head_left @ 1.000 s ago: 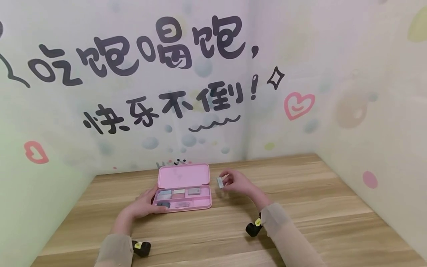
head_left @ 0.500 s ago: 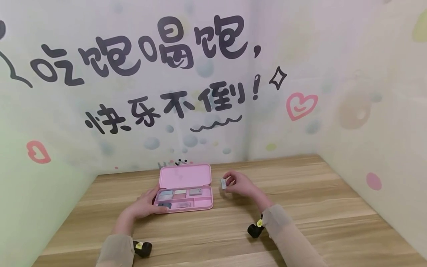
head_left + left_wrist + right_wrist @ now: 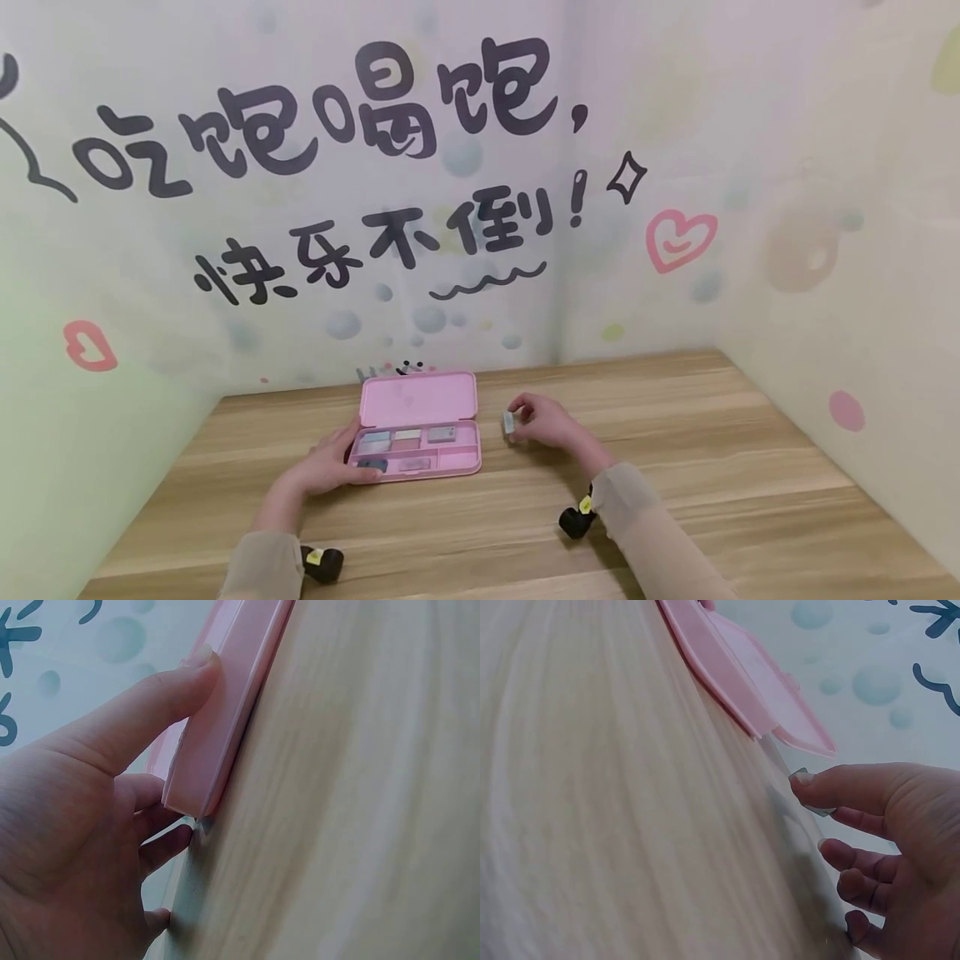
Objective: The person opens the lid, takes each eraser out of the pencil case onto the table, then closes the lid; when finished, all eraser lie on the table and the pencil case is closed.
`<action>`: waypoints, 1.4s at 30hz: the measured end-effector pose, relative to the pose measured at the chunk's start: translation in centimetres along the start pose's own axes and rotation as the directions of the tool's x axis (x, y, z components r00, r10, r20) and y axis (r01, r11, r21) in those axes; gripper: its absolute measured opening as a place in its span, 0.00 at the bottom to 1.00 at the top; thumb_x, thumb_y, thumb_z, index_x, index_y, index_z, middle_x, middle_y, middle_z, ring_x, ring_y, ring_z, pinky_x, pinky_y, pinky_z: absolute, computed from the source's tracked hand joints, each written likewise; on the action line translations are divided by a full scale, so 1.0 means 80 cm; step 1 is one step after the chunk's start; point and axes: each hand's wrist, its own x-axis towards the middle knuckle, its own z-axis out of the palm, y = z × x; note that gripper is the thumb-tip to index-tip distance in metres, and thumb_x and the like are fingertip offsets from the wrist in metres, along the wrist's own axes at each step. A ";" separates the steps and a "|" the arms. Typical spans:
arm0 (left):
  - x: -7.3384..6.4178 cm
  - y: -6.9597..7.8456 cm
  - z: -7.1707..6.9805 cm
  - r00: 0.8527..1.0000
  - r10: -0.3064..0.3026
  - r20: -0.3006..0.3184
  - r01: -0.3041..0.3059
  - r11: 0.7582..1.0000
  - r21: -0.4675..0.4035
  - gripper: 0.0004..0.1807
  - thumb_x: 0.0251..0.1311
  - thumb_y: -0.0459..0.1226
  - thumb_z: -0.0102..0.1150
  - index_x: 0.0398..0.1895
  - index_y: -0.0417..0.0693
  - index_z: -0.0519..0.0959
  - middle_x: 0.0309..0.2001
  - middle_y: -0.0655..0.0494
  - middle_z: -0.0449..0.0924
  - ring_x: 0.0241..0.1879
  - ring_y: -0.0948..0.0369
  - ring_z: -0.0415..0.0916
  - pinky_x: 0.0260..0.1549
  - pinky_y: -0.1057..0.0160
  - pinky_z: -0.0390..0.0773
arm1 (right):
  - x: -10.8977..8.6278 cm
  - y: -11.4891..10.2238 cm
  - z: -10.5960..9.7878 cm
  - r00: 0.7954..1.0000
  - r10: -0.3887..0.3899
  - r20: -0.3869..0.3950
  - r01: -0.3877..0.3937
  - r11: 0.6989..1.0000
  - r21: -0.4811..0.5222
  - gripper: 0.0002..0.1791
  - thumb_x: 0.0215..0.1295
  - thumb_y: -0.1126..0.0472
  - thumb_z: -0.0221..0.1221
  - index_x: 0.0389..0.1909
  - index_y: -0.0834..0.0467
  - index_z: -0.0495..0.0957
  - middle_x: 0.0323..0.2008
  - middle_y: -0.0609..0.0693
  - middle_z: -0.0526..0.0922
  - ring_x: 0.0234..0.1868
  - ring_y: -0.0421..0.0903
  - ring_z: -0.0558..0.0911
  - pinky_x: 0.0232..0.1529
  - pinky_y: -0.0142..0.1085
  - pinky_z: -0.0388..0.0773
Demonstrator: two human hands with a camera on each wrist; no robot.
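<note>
An opened pink pencil case (image 3: 458, 459) lies on the wooden table, its lid (image 3: 420, 400) tilted back toward the wall. My left hand (image 3: 327, 465) grips the case's left end. In the left wrist view, the thumb (image 3: 196, 679) presses the case's front wall. To the right of the case, my right hand (image 3: 547, 421) pinches a small pale grey-blue block (image 3: 508, 422) between thumb and fingers. The right wrist view shows only edges of that block (image 3: 821, 811) around the thumb. Several small blocks fill compartments of the case, including a grey one (image 3: 442, 434) and a dark one (image 3: 372, 465).
The wood-grain table (image 3: 450, 542) extends in front of the case and to both sides. A printed wall sheet (image 3: 300, 342) rises directly behind the case, with side panels at left and right. Black wrist cameras (image 3: 324, 565) hang by both sleeves.
My right hand has drifted slightly right, away from the case, and lower with the block. The left hand keeps its hold on the case. The head view has shifted a little.
</note>
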 end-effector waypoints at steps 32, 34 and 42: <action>0.003 -0.003 0.001 1.000 -0.002 -0.002 0.002 1.000 0.003 0.62 0.49 0.56 0.69 0.77 0.38 0.42 0.74 0.34 0.43 0.70 0.31 0.38 0.61 0.27 0.42 | 0.002 0.006 0.003 1.000 -0.007 -0.021 0.005 0.998 -0.068 0.20 0.48 0.62 0.74 0.43 0.57 0.79 0.34 0.49 0.75 0.35 0.46 0.72 0.37 0.39 0.72; 0.003 -0.002 0.001 1.000 -0.002 -0.003 0.002 1.000 0.002 0.62 0.49 0.56 0.69 0.76 0.38 0.42 0.74 0.33 0.44 0.70 0.31 0.38 0.61 0.27 0.42 | 0.002 0.006 0.004 1.000 -0.005 -0.020 0.003 0.998 -0.067 0.20 0.48 0.63 0.74 0.43 0.57 0.79 0.34 0.49 0.76 0.35 0.46 0.72 0.38 0.39 0.72; 0.002 -0.001 0.001 1.000 0.002 -0.005 -0.002 1.000 0.002 0.62 0.49 0.56 0.69 0.76 0.38 0.43 0.74 0.34 0.44 0.70 0.32 0.38 0.61 0.28 0.42 | 0.002 0.007 0.005 1.000 -0.005 -0.026 0.004 0.997 -0.073 0.20 0.48 0.62 0.74 0.43 0.58 0.80 0.34 0.49 0.75 0.36 0.46 0.72 0.38 0.39 0.72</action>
